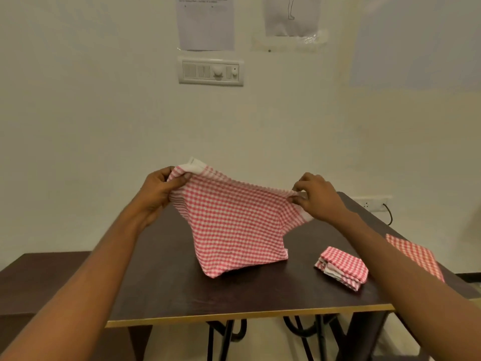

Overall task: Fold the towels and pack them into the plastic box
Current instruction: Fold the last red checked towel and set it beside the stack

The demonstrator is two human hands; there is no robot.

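A red-and-white checked towel (234, 225) hangs stretched between my two hands above the dark table (260, 295), its lower end resting on the tabletop. My left hand (158, 194) grips its upper left corner and my right hand (317, 198) pinches its upper right corner. A folded checked towel (343, 267) lies on the table to the right. Another checked towel (413, 254) lies flat at the table's right edge, partly hidden by my right forearm. No plastic box is in view.
The table stands against a pale wall with a switch panel (210, 71) and papers (205, 22) taped above. A wall socket with a black cable (385, 207) sits behind the table's right corner. A lower dark surface (39, 277) adjoins the left side.
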